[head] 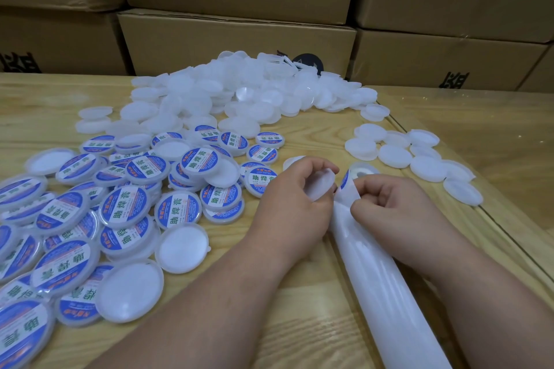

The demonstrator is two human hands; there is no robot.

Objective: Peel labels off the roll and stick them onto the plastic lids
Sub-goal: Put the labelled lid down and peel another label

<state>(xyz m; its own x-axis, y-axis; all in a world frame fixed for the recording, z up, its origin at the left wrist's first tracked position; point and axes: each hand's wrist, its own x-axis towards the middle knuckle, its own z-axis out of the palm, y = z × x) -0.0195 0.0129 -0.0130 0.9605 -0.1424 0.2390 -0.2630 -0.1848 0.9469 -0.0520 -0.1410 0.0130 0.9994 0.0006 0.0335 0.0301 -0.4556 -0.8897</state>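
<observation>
— What's each grip doing?

— Left hand [295,189] pinches 1 bare lid [321,186] at frame centre; right hand [386,204] pinches a blue label [345,180] lifting off the backing strip [374,272].

— Tips?

— I'd peel slowly, centre it, then press flat. Labelled lids [126,207] lie lower left on the worktop [299,332], the bare pile [239,93] upper centre.
</observation>
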